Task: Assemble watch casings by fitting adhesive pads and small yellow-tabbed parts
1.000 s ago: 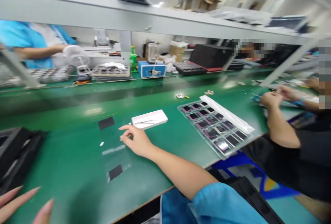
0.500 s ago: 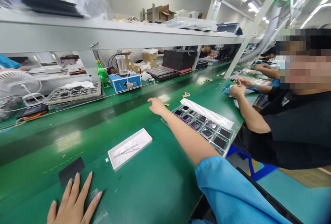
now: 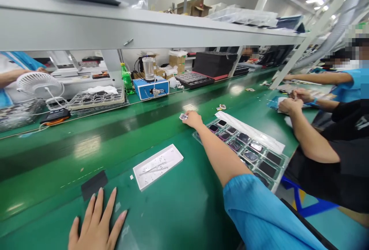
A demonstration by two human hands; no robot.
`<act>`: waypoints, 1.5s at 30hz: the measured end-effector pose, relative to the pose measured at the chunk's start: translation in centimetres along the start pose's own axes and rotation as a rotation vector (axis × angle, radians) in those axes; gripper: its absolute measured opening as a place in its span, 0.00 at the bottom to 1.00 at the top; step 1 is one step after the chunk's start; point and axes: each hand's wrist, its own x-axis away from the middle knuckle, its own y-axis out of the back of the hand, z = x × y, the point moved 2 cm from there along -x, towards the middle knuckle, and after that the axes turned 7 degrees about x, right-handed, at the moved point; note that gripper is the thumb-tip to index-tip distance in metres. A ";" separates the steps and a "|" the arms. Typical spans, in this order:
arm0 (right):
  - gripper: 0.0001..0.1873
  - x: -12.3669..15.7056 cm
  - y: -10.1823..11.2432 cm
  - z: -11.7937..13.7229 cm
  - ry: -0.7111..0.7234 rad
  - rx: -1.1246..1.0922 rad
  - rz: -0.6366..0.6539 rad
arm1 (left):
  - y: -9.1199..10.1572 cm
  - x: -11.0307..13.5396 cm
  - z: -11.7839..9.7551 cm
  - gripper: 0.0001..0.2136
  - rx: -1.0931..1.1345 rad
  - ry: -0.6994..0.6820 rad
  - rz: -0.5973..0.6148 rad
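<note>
My right hand [image 3: 192, 120] is stretched far out over the green bench and its fingers close on a small square part [image 3: 183, 117] just beyond the clear tray of dark parts [image 3: 275, 170]. My left hand [image 3: 96, 225] lies flat with fingers spread on a clear film [image 3: 127, 234] near the bench's front edge, next to a black patch [image 3: 94, 184]. A white tray with tweezers [image 3: 158, 166] sits between the two hands.
A dark conveyor strip [image 3: 86, 134] runs along the bench. Beyond it stand a blue box [image 3: 152, 87], a green bottle [image 3: 125, 79], a small fan [image 3: 39, 84] and black trays [image 3: 215, 64]. A person in black [image 3: 331, 154] works at my right. A grey shelf [image 3: 144, 30] hangs overhead.
My right hand left the film, swept right and forward past the tray of parts, and now has a small part in its fingertips. My left hand settled flat on the film.
</note>
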 end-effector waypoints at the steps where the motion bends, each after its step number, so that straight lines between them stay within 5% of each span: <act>1: 0.17 0.7 0.4 0.8 0.012 -0.045 -0.019 | -0.1 -0.1 0.1 0.27 0.019 0.007 -0.001; 5: 0.19 5.4 1.5 5.7 0.128 -0.267 -0.074 | 1.0 -0.8 0.1 0.28 0.158 0.035 -0.088; 9: 0.21 13.7 1.5 11.9 0.328 -0.492 -0.064 | 4.3 -0.7 -0.5 0.27 0.552 0.043 -0.226; 13: 0.22 22.9 0.4 16.0 0.585 -0.839 0.023 | 6.3 0.2 -1.2 0.28 1.282 0.119 -0.103; 17: 0.20 27.7 -0.4 17.1 0.669 -0.910 0.083 | 6.6 0.6 -1.5 0.30 1.674 0.115 -0.020; 28: 0.03 28.1 0.6 16.2 0.827 -0.839 0.050 | 6.0 0.7 -0.8 0.23 2.014 0.218 0.216; 45: 0.04 28.4 0.0 16.2 0.876 -0.747 0.088 | 5.8 0.5 -0.7 0.21 1.715 0.150 -0.009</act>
